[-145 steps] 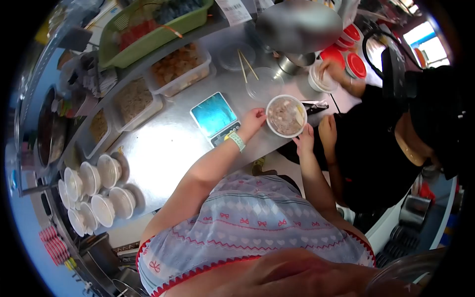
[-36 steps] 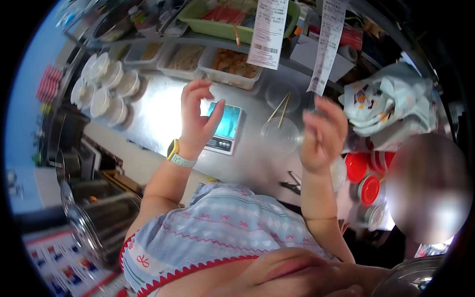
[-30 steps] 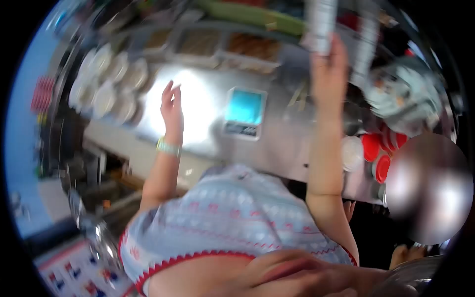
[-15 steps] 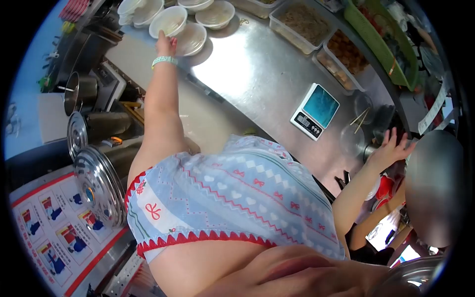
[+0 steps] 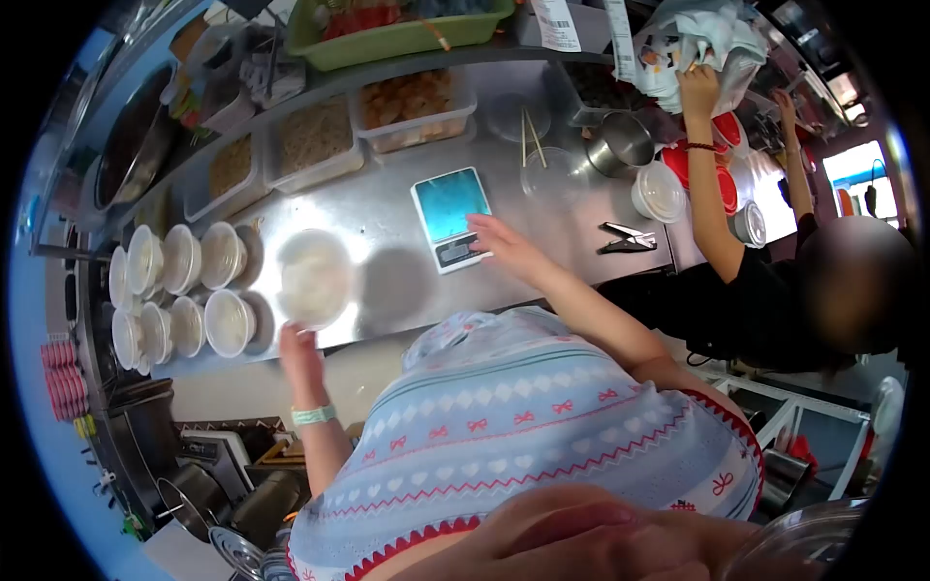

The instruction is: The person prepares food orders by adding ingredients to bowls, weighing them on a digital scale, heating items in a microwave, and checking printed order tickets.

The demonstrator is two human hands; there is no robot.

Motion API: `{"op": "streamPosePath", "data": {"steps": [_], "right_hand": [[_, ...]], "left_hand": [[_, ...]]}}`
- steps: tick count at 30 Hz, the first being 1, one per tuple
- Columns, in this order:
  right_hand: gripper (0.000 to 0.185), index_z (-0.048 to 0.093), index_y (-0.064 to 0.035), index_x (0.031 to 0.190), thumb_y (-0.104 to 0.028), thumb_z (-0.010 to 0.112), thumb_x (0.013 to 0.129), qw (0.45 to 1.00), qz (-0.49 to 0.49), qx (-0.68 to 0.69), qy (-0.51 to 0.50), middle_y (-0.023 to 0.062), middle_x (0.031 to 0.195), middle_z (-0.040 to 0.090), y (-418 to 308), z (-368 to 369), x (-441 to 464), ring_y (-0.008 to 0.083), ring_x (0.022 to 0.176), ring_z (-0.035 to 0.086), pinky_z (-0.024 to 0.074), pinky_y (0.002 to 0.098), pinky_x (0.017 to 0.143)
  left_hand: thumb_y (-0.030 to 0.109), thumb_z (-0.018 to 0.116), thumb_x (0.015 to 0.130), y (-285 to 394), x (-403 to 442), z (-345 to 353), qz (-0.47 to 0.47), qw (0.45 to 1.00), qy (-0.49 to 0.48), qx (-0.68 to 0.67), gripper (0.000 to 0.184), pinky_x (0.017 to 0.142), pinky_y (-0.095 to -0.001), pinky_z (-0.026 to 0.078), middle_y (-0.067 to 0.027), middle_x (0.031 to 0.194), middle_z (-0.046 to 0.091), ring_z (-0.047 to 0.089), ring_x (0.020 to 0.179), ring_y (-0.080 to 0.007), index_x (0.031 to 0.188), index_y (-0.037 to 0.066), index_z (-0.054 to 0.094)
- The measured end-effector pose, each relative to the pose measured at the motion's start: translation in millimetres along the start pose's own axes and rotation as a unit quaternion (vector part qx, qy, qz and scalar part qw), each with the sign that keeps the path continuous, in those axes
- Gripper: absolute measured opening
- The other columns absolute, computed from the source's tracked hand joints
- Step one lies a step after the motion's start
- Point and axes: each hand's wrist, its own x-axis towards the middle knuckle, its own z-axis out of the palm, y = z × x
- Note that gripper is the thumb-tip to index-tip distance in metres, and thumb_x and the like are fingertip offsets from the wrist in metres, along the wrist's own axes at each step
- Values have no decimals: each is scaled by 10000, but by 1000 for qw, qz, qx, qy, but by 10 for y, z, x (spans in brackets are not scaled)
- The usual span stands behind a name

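Observation:
My left hand (image 5: 304,360), with a pale green band at the wrist, grips the near rim of a round lidded plastic bowl (image 5: 315,278) with whitish contents. The bowl is blurred and held above the steel counter, its shadow falling to the right. My right hand (image 5: 506,250) is open, fingers stretched out over the right edge of a white kitchen scale (image 5: 451,220) with a blue-green top; whether it touches the scale I cannot tell. Several more lidded bowls (image 5: 231,322) stand stacked in two rows at the counter's left end.
Food tubs (image 5: 417,107) line the counter's back below a shelf with a green basket (image 5: 402,44). Chopsticks (image 5: 533,137), a metal pot (image 5: 620,145) and a black-handled stapler-like tool (image 5: 626,238) lie to the right. A co-worker's hand (image 5: 699,92) touches a plastic bag (image 5: 702,44).
The view has swung toward the counter. My left hand has brought a bowl away from the stacks, rightward. My right hand has come from the far right to the scale.

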Motion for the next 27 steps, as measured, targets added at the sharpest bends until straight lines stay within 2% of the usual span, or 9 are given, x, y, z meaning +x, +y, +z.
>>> {"op": "streamPosePath", "data": {"steps": [3,5,7,14,21,22,24,26,27], "right_hand": [[423,487,-104,1348,-244,517,950,998,33,47,12,95,1222,571,-2,-25,107,189,1114,552,443,329,941],[426,488,-108,1357,-273,521,965,966,-133,-222,19,127,1369,503,212,-303,273,229,1228,504,414,340,996],[414,522,-84,1318,-245,560,938,956,-87,-279,26,143,1305,549,158,-653,137,248,1195,530,423,333,986],[330,584,-63,1166,-237,611,887,899,-161,-327,244,196,1131,602,981,-1759,21,376,1051,576,467,411,890],[284,583,-62,1047,-187,669,808,753,-316,-516,257,174,951,587,736,-1851,115,349,879,584,482,420,791],[284,583,-62,1047,-187,669,808,756,-318,-514,251,174,951,587,705,-1834,152,349,879,584,482,420,791],[200,566,-53,961,-160,665,824,908,-148,-371,126,117,904,607,609,-1848,266,272,782,603,495,368,717],[153,544,-56,925,-140,645,847,947,-98,-303,31,89,897,613,463,-1976,350,221,759,599,492,332,693],[122,522,-58,890,-120,625,871,970,-44,-233,-59,61,889,619,370,-2037,368,169,737,595,489,295,668]], "left_hand": [[177,526,890,-151,-374,1122,-127,970,-209,-6,154,638,-233,436,10,810,550,501,723,-78,944,51,596],[181,528,893,-314,-517,1730,-163,936,-306,58,175,681,-238,458,-3,838,575,529,748,-90,975,45,602],[194,522,906,-408,-568,2210,-183,910,-362,90,177,763,-274,480,-11,888,589,563,829,-115,991,58,597],[223,505,951,-1287,-683,3387,-219,898,-368,97,124,813,-320,471,-1,935,540,525,889,-116,1041,139,498],[235,477,976,-1386,-630,3689,-3,893,-368,258,352,858,-291,465,-100,1040,629,581,959,-166,1227,-1,546],[230,471,980,-1371,-589,3728,13,894,-385,227,349,879,-286,458,-103,1059,629,583,987,-167,1233,3,548],[224,464,983,-1339,-459,3821,31,896,-398,196,346,900,-281,451,-106,1078,630,584,1016,-168,1239,8,551],[221,473,980,-1302,-318,3859,-197,885,-401,134,314,862,-290,479,-86,1067,623,601,992,-174,1216,36,566],[221,473,980,-1321,-252,3861,-195,887,-397,134,314,862,-290,479,-86,1067,623,601,992,-174,1216,36,566]]}}
